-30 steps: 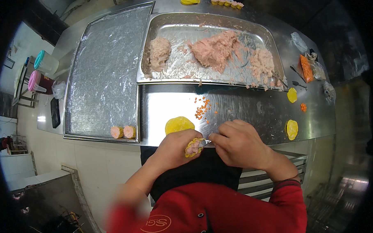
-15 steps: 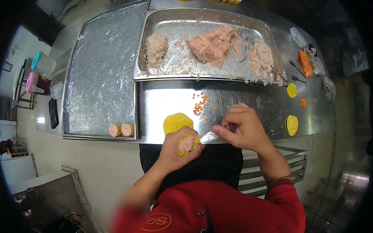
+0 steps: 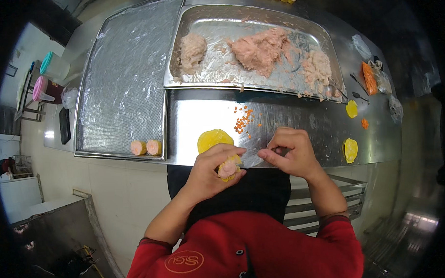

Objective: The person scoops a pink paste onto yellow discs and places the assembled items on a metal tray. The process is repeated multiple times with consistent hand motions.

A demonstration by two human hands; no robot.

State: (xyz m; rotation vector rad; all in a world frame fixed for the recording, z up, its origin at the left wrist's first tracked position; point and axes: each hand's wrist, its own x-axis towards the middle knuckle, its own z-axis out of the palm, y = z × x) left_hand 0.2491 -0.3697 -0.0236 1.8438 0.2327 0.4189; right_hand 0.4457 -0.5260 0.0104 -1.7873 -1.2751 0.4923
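My left hand point(image 3: 206, 171) is curled around a dumpling point(image 3: 228, 169) with a yellow wrapper and pink meat filling at its top, just off the table's near edge. In my right hand point(image 3: 291, 153) is a flat metal spatula point(image 3: 251, 160), pinched between thumb and fingers. Its blade points left toward the dumpling; whether the tip touches the filling I cannot tell. A few round yellow wrappers point(image 3: 215, 139) lie on the table beyond my left hand. Small orange diced bits point(image 3: 242, 121) are scattered to their right.
A metal tray point(image 3: 120, 79) at the left holds two finished-looking dumplings point(image 3: 147, 147) in its near right corner. The steel pan point(image 3: 220, 82) behind carries lumps of pink meat filling point(image 3: 261, 52). More yellow wrappers point(image 3: 350, 150) and an orange bag point(image 3: 369, 79) lie on the right.
My left fingers have come up around the dumpling, whose wrapper rim now sits closer to the filling. The spatula blade has tilted and looks thinner. The view has shifted slightly.
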